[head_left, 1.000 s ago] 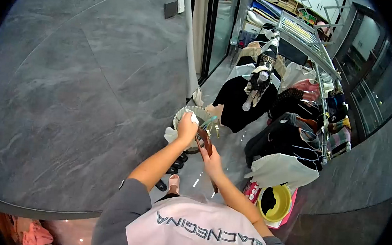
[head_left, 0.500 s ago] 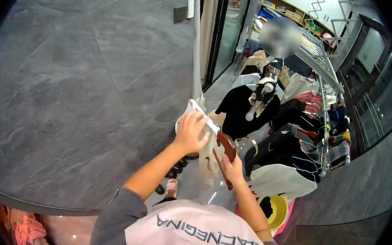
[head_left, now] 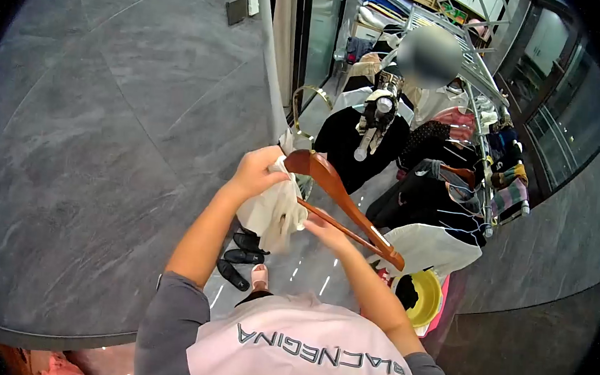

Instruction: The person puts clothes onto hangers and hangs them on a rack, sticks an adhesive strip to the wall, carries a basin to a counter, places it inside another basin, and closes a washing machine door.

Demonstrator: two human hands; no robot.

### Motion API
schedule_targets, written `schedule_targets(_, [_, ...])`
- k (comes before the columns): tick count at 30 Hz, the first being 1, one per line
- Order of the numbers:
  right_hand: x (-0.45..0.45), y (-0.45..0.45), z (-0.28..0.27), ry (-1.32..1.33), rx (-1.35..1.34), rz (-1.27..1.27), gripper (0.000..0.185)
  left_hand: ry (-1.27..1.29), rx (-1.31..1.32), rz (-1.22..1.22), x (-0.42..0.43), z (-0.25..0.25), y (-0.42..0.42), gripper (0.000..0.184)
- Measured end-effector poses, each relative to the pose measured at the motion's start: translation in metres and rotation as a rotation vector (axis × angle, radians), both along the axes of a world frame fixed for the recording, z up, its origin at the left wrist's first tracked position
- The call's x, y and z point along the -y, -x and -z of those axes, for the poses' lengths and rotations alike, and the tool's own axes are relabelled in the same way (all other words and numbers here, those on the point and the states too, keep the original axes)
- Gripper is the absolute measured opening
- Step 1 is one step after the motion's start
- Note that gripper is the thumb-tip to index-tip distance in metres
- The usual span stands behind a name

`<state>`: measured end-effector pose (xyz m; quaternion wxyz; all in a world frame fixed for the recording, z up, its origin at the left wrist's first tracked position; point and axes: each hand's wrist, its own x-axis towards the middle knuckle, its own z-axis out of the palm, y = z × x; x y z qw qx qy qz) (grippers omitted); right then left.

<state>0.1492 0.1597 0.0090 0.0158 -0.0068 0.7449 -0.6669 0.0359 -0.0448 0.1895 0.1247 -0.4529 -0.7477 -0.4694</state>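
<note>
A brown wooden hanger (head_left: 342,194) lies slantwise before me, its left end against a white garment (head_left: 266,209). My left hand (head_left: 255,173) is closed on the garment beside that end, thumb on the cloth and other fingers partly hidden. Below the hanger's bar, my right hand (head_left: 326,230) pinches the garment's right edge; its fingertips are partly covered. The hanger's right end sticks out free above my right forearm. The garment hangs loosely, so its kind cannot be made out.
A drying rack (head_left: 482,152) full of clothes stands ahead to the right. Below it is a yellow basin (head_left: 428,300) with dark cloth inside. Black shoes (head_left: 242,253) lie by my foot. A grey slab-like surface (head_left: 126,153) fills the left, and a glass door (head_left: 322,41) stands ahead.
The hanger has swung from steep to slantwise, its right end now free. My right hand has left the hanger for the cloth. My left hand has moved left with the garment.
</note>
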Motion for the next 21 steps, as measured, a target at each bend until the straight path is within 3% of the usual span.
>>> schedule_targets(1, [0.012,0.015,0.034,-0.034,0.005,-0.050,0.043,-0.037,-0.004,0.022,0.004,-0.005,-0.001,0.025])
schedule_targets(3, [0.035,0.009,-0.010,-0.064,0.146,-0.050,0.041,-0.011,0.150,-0.050,0.017,-0.011,-0.004,0.023])
schedule_targets(4, [0.045,0.009,-0.028,-0.100,0.280,-0.050,0.039,-0.033,0.068,-0.068,0.024,-0.011,-0.003,0.023])
schedule_targets(5, [0.052,0.016,-0.009,-0.026,0.259,0.058,0.031,-0.054,0.051,-0.081,0.033,-0.009,-0.002,0.023])
schedule_targets(7, [0.050,0.021,-0.033,-0.044,0.265,0.093,0.031,-0.109,0.104,-0.111,0.054,-0.012,-0.007,0.024])
schedule_targets(8, [0.041,0.031,-0.018,0.165,0.180,0.095,0.026,-0.079,0.139,-0.198,0.070,-0.007,-0.006,0.023])
schedule_targets(9, [0.027,0.033,0.002,0.646,0.171,0.143,0.015,-0.052,0.171,-0.287,0.088,-0.002,-0.003,0.022])
schedule_targets(10, [0.016,0.032,-0.016,0.792,0.271,0.095,0.017,-0.058,0.075,-0.325,0.105,0.000,-0.004,0.021])
schedule_targets(11, [0.009,0.029,-0.051,0.935,0.373,0.047,0.019,-0.119,0.155,-0.382,0.121,0.010,-0.004,0.020])
schedule_targets(14, [0.008,0.017,-0.116,0.713,0.355,0.019,0.020,0.007,0.187,-0.616,0.166,0.025,-0.015,0.021])
schedule_targets(18, [0.002,0.029,-0.137,0.379,0.201,0.144,0.010,0.094,0.180,-0.706,0.181,0.021,-0.037,0.022])
schedule_targets(21, [0.010,0.034,-0.156,0.003,0.043,0.256,0.015,0.230,-0.056,-0.703,0.181,0.021,-0.043,0.020])
